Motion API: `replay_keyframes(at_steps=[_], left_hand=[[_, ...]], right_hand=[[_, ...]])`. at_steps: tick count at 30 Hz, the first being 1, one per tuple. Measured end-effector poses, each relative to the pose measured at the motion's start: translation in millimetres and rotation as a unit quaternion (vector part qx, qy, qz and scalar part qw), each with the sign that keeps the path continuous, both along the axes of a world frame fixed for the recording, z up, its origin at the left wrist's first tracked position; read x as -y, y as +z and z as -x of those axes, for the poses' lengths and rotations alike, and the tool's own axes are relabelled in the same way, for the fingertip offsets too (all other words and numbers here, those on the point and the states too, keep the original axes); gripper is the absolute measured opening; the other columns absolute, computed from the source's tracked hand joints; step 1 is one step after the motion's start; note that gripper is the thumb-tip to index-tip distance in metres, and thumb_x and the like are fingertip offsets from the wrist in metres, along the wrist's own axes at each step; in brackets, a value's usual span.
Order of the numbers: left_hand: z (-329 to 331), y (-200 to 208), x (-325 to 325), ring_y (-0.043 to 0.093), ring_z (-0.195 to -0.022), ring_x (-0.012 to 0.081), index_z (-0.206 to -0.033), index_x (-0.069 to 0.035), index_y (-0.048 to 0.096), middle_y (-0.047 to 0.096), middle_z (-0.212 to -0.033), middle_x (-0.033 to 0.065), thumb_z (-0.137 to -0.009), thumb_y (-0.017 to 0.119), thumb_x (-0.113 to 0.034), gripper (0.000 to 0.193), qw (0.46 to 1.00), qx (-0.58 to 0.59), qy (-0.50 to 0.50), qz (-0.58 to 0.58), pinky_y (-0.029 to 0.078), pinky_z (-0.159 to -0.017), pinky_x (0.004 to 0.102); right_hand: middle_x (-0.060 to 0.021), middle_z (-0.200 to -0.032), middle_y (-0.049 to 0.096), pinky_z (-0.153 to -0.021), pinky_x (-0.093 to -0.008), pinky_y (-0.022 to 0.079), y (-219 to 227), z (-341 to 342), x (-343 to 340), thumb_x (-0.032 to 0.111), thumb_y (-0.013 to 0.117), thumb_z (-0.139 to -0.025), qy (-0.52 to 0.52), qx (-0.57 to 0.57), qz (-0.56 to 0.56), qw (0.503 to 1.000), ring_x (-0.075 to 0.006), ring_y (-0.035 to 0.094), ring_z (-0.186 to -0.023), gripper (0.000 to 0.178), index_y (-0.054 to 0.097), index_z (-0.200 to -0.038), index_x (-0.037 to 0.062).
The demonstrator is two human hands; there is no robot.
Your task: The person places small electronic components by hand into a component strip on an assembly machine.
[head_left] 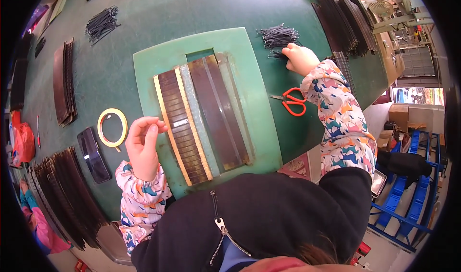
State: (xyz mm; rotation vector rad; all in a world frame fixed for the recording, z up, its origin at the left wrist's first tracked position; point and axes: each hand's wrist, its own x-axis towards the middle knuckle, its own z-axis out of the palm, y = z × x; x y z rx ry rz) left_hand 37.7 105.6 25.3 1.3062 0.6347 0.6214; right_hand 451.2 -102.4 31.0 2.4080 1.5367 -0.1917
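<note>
My left hand [144, 145] hovers at the left edge of a green board [259, 108], fingers loosely curled, thumb apart, nothing visible in them. In the board's recess lie a dark strip marked off in segments [178, 123], edged with yellow tape [193, 123], and a smooth dark strip [216, 108] with a grey line along it. At the far right my right hand [301, 60] is closed, its fingertips down at a few short black wires [275, 55]. What exactly it pinches is partly hidden. Just beyond lies a bigger pile of such wires [278, 34], with pale tips.
Orange-handled scissors [294, 101] lie right of the board. To the left are a tape roll [101, 128], a phone [93, 155] and stacked dark strips [67, 195]. More strips [338, 22] and another wire pile [102, 24] rest farther off. A person's pink sleeve [45, 226] shows at lower left.
</note>
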Motion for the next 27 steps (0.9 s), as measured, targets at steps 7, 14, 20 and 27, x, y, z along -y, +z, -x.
replay_keyframes(at_steps=[7, 14, 20, 27], left_hand=[[-27, 21, 12, 0.062, -0.09, 0.0236, -0.105, -0.003, 0.061, 0.062, -0.101, 0.0115, -0.085, 0.063, -0.007, 0.02, 0.91, -0.093, -0.256, -0.313, 0.052, -0.083, 0.0368], [-68, -7, 59, 0.038, -0.13, 0.0378, -0.128, -0.013, 0.053, 0.04, -0.139, 0.0192, -0.077, 0.072, -0.027, 0.056, 0.724, -0.073, -0.366, -0.58, 0.034, -0.108, 0.049], [-46, -10, 54, 0.036, -0.132, 0.04, -0.135, -0.014, 0.047, 0.036, -0.144, 0.0209, -0.079, 0.07, -0.029, 0.062, 0.709, -0.083, -0.426, -0.555, 0.032, -0.109, 0.0497], [-105, -26, -5, 0.044, -0.127, 0.0381, -0.133, -0.005, 0.047, 0.049, -0.133, 0.0227, -0.082, 0.068, -0.023, 0.058, 0.823, -0.16, -0.301, -0.454, 0.034, -0.107, 0.0492]], right_hand=[[-0.0149, -0.089, 0.06, -0.076, -0.0418, 0.048, -22, 20, 13, 0.015, 0.059, -0.083, 0.002, 0.001, -0.248, 0.969, -0.0344, 0.06, -0.083, 0.017, 0.058, -0.094, 0.0027], [-0.0054, -0.08, 0.06, -0.074, -0.0314, 0.046, -21, 61, -11, 0.021, 0.05, -0.099, -0.075, -0.142, -0.622, 0.766, -0.0194, 0.059, -0.074, 0.019, 0.058, -0.095, 0.0044], [0.0042, -0.073, 0.051, -0.061, -0.023, 0.038, -39, 64, -12, 0.022, 0.044, -0.103, -0.16, -0.345, -0.623, 0.684, -0.0071, 0.049, -0.066, 0.024, 0.057, -0.093, 0.0041], [0.0072, -0.067, 0.041, -0.05, -0.0218, 0.027, 8, 140, -42, 0.023, 0.049, -0.1, -0.239, -0.705, -0.303, 0.595, -0.0037, 0.034, -0.057, 0.022, 0.057, -0.098, 0.0024]])
